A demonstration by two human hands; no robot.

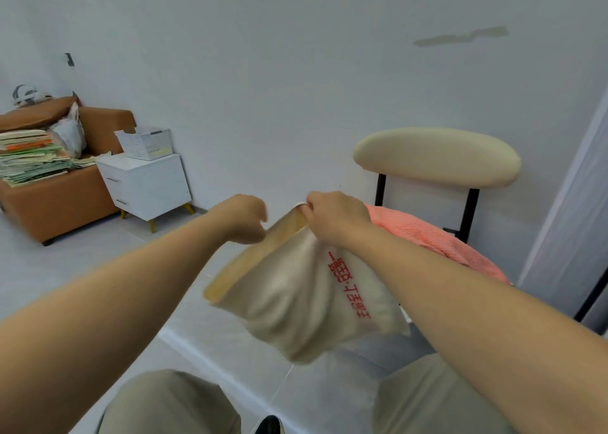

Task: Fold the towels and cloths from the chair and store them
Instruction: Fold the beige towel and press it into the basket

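My left hand (245,219) and right hand (335,218) each pinch the top edge of the cream red-lettered towel (306,298), probably so it hangs flat for folding.

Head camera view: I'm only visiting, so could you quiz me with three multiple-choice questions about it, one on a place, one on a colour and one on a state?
1. Where does the pink cloth lie?
A) on the chair
B) on the sofa
C) in the basket

2. What colour is the lettering on the white towel?
A) blue
B) red
C) green

3. How is the white towel right now?
A) spread flat on the floor
B) held up by the left hand and right hand
C) folded on the cabinet

Answers:
1 A: the pink cloth is draped over the chair seat, below the cream backrest.
2 B: red characters run down the towel's right side.
3 B: both hands grip the towel's upper edge and the rest hangs in the air.
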